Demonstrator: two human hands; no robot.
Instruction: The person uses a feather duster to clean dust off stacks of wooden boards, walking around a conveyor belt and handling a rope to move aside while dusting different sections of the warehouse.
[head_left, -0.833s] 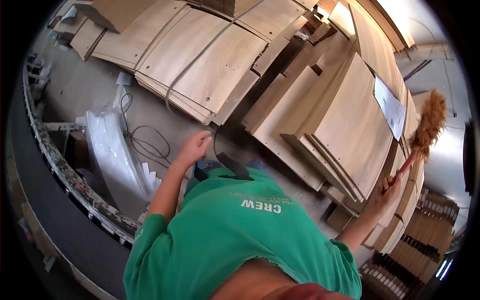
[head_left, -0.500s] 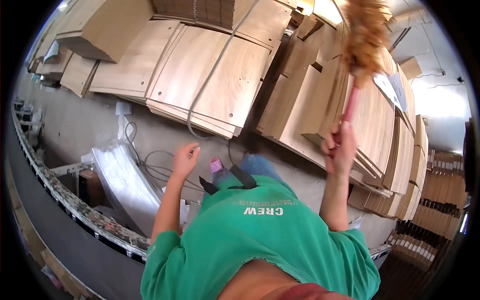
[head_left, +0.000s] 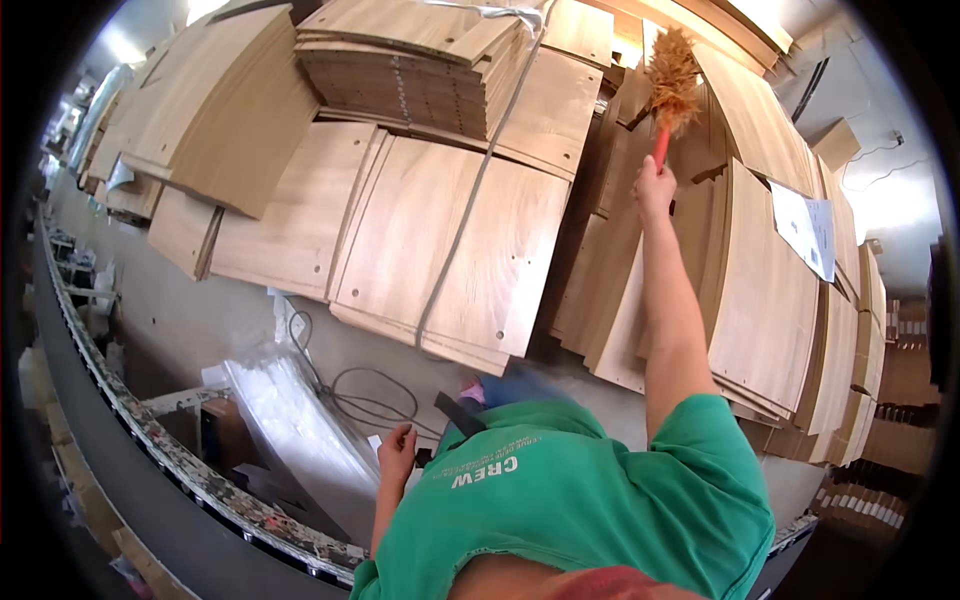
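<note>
My right hand (head_left: 655,188) is closed round the red handle of a feather duster (head_left: 672,80). That arm reaches far forward, and the duster's brown feathers point up and away among the stacked wooden panels (head_left: 770,290) on the right. Nothing shows in my left hand (head_left: 397,450), which hangs low beside my waist with its fingers loosely curled and a little apart. Closest to it are a looped grey cable (head_left: 375,397) on the floor and a bundle of clear plastic-wrapped strips (head_left: 290,420).
Flat stacks of wood panels (head_left: 450,240) stand ahead, with a grey hose (head_left: 468,210) hanging across them. A dark gap separates them from the right-hand stacks. Paper sheets (head_left: 803,228) lie on the right stack. A conveyor (head_left: 200,490) curves along my left.
My right arm has stretched forward, carrying the duster farther in over the panels. My left hand has dropped back toward my waist. The view has shifted, with the stacks now lower in it.
</note>
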